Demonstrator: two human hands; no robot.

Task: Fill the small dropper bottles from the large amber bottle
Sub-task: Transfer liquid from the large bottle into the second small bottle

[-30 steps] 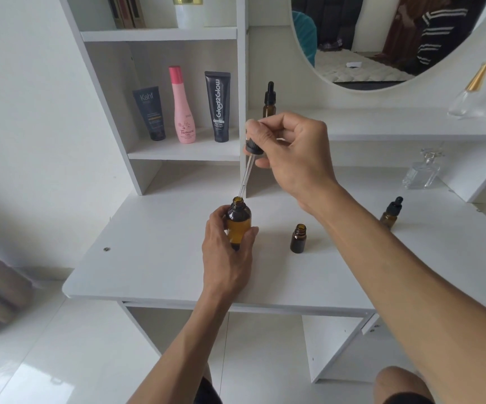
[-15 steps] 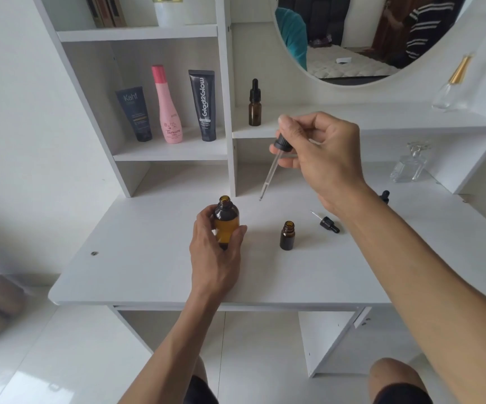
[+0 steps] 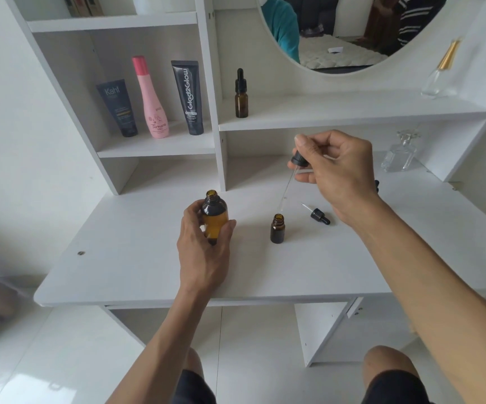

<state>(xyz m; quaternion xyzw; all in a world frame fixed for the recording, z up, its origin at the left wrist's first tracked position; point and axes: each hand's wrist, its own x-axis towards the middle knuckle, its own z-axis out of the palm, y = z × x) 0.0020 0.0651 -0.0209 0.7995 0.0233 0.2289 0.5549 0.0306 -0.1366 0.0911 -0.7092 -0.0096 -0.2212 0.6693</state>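
The large amber bottle [image 3: 214,216] stands open on the white desk [image 3: 136,258], and my left hand [image 3: 202,252] wraps around its lower half. My right hand [image 3: 335,167] pinches the black cap of a long glass dropper [image 3: 289,179], whose tip hangs just above the mouth of a small open amber bottle [image 3: 277,228]. A small dropper cap [image 3: 319,215] lies on its side to the right of that bottle. Another small dropper bottle [image 3: 241,94], capped, stands on the shelf behind. A black cap [image 3: 377,185] peeks out behind my right wrist.
On the left shelf stand a dark Kahf tube [image 3: 118,112], a pink bottle [image 3: 150,97] and a black Glad2Glow tube [image 3: 189,97]. Clear glass perfume bottles sit at the right [image 3: 400,153] [image 3: 442,74]. A round mirror [image 3: 346,30] hangs above.
My right hand lifted the dropper out of the large bottle and carried it right, until its tip came over the small open bottle. My left hand stayed on the large bottle.
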